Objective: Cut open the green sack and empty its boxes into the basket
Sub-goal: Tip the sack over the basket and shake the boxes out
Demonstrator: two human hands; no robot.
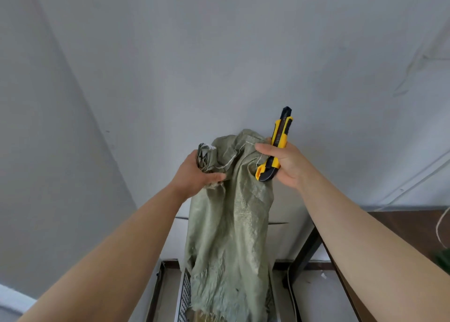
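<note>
The green woven sack (231, 224) hangs upside down in front of me, limp, its frayed cut end down at the bottom edge of the view. My left hand (194, 173) grips a bunched corner of the sack's upper end. My right hand (280, 161) pinches the other upper corner while also holding a yellow and black utility knife (276, 144), which points up. Below the sack's open end a dark wire basket (184, 297) shows partly. No boxes are visible; the sack hides the basket's inside.
A grey wall fills the background. A dark wooden table (401, 224) with a black metal leg (304, 253) stands at the right, with a cord on it. A dark frame (155, 295) runs along the floor left of the basket.
</note>
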